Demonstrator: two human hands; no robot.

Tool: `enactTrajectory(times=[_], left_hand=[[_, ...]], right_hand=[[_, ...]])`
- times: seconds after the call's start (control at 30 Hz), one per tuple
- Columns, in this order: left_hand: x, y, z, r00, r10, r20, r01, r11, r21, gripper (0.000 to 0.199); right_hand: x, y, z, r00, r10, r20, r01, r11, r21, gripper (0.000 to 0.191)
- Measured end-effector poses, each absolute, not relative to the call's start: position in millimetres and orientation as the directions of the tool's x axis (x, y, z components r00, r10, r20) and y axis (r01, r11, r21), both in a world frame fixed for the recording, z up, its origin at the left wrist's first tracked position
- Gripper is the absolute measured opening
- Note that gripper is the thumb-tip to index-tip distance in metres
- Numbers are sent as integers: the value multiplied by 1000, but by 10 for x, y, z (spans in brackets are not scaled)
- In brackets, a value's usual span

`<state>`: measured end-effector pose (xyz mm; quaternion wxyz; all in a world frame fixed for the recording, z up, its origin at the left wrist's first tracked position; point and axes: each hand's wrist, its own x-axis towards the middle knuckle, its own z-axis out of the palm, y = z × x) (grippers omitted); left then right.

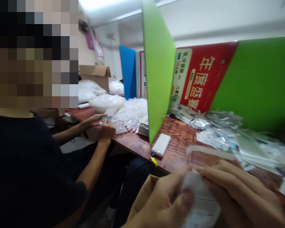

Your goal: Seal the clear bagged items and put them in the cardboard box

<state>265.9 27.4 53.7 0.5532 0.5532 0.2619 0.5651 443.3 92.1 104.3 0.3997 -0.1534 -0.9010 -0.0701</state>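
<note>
A translucent plastic packet [200, 201] is between my two hands near the bottom of the view. My left hand [162, 199] grips its left side, with the thumb pressed on the front. On its other side, my right hand [244, 193] has its fingers bent over the top edge; motion blurs them somewhat. Behind the fingers, a clear rounded plastic edge [192, 148] rises; whether it belongs to the packet I cannot tell. Faint printed lines show on the packet, but its contents are unclear. Below my left hand stands an open cardboard box [142, 193].
Clear packs and cards [218, 136] are piled along the table's [180, 129] back right. A white power bank [161, 145] lies by the green divider [158, 69]. To the left, a co-worker's hands [106, 128] hold a small packet beside heaped white tubes [133, 110].
</note>
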Motion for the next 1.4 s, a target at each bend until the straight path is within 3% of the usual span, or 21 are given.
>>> enactTrajectory(times=[0.1, 0.23, 0.37, 0.5, 0.6, 0.67, 0.73, 0.8, 0.87, 0.9, 0.97, 1.03, 1.1, 1.17, 1.2, 1.27, 1.4], left_hand=[[2673, 235, 508, 51, 982, 180, -352, -151, 924, 46], [2677, 279, 424, -137, 968, 208, -56, -217, 974, 40], [2709, 302, 463, -106, 977, 183, 126, -170, 977, 47], [2734, 293, 524, -18, 961, 276, 342, -253, 905, 41], [2738, 268, 515, 25, 947, 322, 414, -303, 859, 39], [2726, 244, 481, 8, 947, 322, 429, -294, 854, 40], [2690, 230, 443, -48, 963, 266, 354, -233, 906, 42], [2623, 241, 418, -150, 976, 156, 138, -136, 981, 44], [2538, 276, 414, -266, 962, 66, -108, -98, 989, 47], [2496, 298, 419, -340, 939, 50, -190, -121, 974, 49], [2426, 335, 433, -473, 879, 62, -255, -204, 945, 50], [2386, 354, 443, -535, 841, 83, -276, -266, 923, 45], [2373, 355, 445, -538, 839, 82, -299, -281, 912, 40], [2374, 346, 444, -521, 851, 72, -314, -269, 911, 38], [2376, 340, 444, -507, 859, 64, -324, -259, 910, 39], [2378, 328, 448, -478, 877, 52, -346, -242, 906, 39], [2364, 300, 444, -426, 904, 48, -386, -230, 893, 44]], right_hand=[[4284, 902, 1076, -695, 250, 674, 267, 960, -81, 20], [4198, 927, 993, -649, 282, 707, 316, 945, -87, 11], [4187, 953, 965, -610, 293, 736, 421, 907, -12, 13], [4176, 941, 942, -687, 256, 680, 402, 914, 61, 19], [4171, 940, 925, -760, 224, 611, 389, 909, 150, 20], [4202, 991, 939, -724, 245, 645, 416, 901, 125, 21], [4281, 1088, 987, -530, 359, 768, 499, 864, -59, 19], [4390, 1192, 1061, -176, 545, 820, 502, 766, -402, 18], [4481, 1240, 1137, 115, 696, 708, 345, 641, -686, 18], [4506, 1229, 1167, 164, 743, 649, 255, 604, -755, 17], [4509, 1133, 1202, 27, 790, 613, 155, 602, -783, 11], [4467, 966, 1206, -394, 736, 550, 166, 646, -745, 8], [4418, 791, 1191, -811, 485, 328, 149, 713, -685, 12], [4379, 675, 1165, -968, 227, 106, 104, 749, -655, 18], [4365, 653, 1147, -984, 167, 55, 90, 748, -658, 19], [4338, 684, 1100, -971, 238, 34, 147, 698, -701, 20], [4278, 929, 964, -684, 714, 150, 339, 493, -802, 26]])
